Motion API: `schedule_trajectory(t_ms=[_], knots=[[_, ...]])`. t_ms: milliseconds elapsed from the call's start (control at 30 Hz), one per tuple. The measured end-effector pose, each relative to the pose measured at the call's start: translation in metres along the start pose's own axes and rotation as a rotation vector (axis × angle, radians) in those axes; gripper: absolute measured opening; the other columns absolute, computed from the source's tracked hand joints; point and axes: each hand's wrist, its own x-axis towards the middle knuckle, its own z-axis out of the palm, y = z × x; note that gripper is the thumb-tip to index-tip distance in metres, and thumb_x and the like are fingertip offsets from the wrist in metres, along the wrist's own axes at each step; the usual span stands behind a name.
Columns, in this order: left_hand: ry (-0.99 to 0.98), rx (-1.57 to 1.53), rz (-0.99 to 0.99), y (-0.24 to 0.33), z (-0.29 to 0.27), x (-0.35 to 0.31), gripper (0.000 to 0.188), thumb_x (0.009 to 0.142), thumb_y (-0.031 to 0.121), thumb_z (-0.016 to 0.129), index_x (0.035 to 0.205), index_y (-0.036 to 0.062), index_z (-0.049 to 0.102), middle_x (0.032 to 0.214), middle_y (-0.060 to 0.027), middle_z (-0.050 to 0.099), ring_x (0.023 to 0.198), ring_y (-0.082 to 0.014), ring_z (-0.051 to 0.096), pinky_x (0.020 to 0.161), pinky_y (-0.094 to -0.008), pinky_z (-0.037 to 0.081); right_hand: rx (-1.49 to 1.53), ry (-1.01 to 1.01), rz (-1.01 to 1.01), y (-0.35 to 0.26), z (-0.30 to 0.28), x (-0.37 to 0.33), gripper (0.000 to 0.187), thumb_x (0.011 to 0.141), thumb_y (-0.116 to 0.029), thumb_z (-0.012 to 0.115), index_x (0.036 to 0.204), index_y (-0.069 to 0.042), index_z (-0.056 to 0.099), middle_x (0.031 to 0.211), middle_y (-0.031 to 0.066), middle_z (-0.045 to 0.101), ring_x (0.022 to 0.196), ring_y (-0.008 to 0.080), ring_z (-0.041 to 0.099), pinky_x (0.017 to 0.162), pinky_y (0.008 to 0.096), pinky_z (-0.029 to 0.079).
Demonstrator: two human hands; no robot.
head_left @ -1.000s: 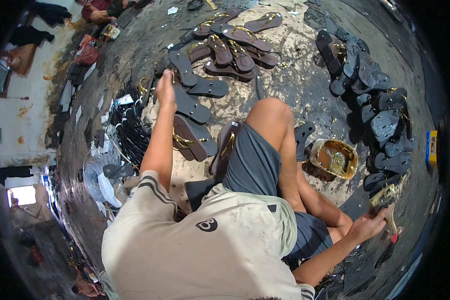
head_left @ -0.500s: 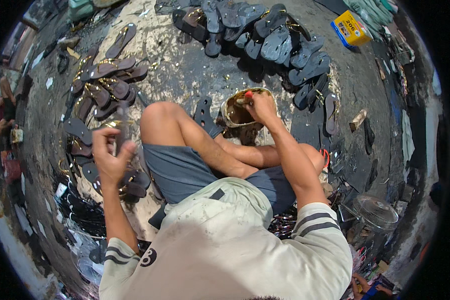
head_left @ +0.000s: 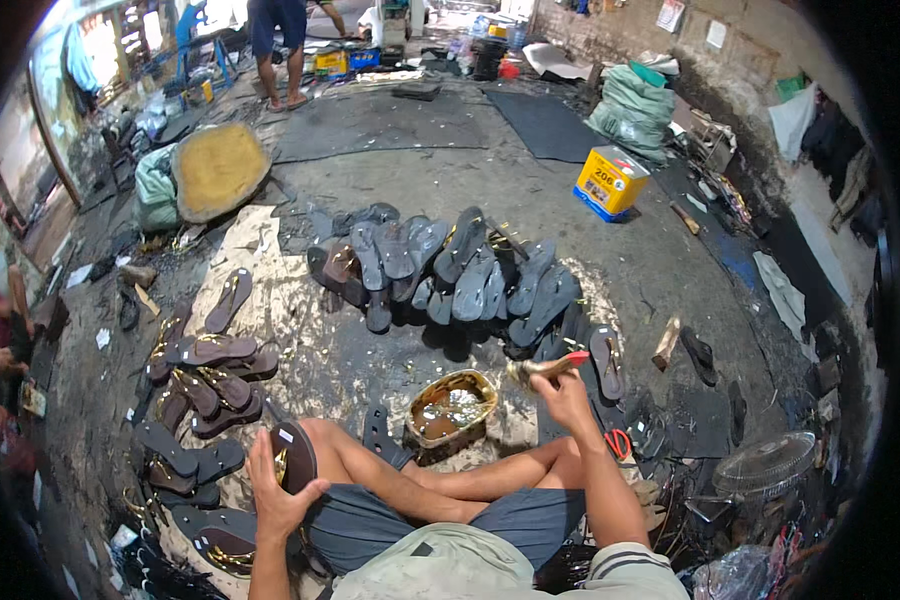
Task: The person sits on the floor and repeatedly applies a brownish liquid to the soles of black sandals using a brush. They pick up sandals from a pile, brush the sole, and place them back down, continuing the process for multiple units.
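My left hand (head_left: 278, 500) grips a dark brown flip-flop (head_left: 298, 458) with gold straps, tilted up beside my left knee. Its thumb and fingers are on either side of the sandal. In my right hand (head_left: 568, 402) is a brush with a red-ended handle (head_left: 576, 358), its bristles (head_left: 520, 373) pointing left. This brush is above the floor, right of a tub (head_left: 432, 440) of glossy brown liquid. A dark sole piece with holes (head_left: 378, 428) lies left of the tub. Finished-looking brown flip-flops (head_left: 208, 392) with gold straps lie in a cluster on my left.
Dark soles (head_left: 475, 290) lie overlapped in an arc beyond the tub. A yellow and blue tin (head_left: 608, 185) stands farther right. Orange-handled scissors (head_left: 619, 443) and a fan (head_left: 765, 465) are at my right. A round tan-topped block (head_left: 220, 172) and a person's legs (head_left: 280, 65) are farther away.
The view has tipped upward, showing more of the room. My right hand has lifted the brush out of the tub and moved right. The flip-flop in my left hand, blurred before, now shows broadly.
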Motion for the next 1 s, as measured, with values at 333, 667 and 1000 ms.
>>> schedule_trajectory(t_ms=[333,667,1000], knots=[[0.017,-0.792,-0.180,0.053,-0.043,0.033,0.094,0.075,0.050,0.077,0.142,-0.0061,0.043,0.124,-0.0131,0.059,0.112,-0.0215,0.058,0.096,-0.0337,0.046,1.303,0.259,0.371,0.001,0.033,-0.013,0.015,0.098,-0.019,0.061,0.111,-0.012,0.063,0.100,-0.0005,0.068,0.084,0.0094,0.063,0.073,0.0285,0.053],[-0.219,-1.617,-0.403,0.079,0.044,0.028,0.063,0.089,0.052,0.058,0.126,0.0015,0.054,0.109,-0.0152,0.067,0.098,-0.0283,0.067,0.085,-0.0436,0.058,1.463,0.194,0.243,-0.101,0.016,-0.023,0.023,0.102,-0.020,0.054,0.123,-0.011,0.058,0.108,-0.0001,0.067,0.092,0.0122,0.065,0.073,0.0317,0.057],[-0.319,-1.798,-0.577,0.095,0.073,0.034,0.063,0.094,0.056,0.051,0.125,0.0021,0.056,0.110,-0.0126,0.067,0.095,-0.0236,0.068,0.084,-0.0377,0.058,1.092,-0.128,0.072,-0.215,0.028,-0.066,0.024,0.095,-0.014,0.068,0.115,-0.002,0.063,0.111,0.0054,0.067,0.096,0.0132,0.064,0.086,0.0260,0.051]])
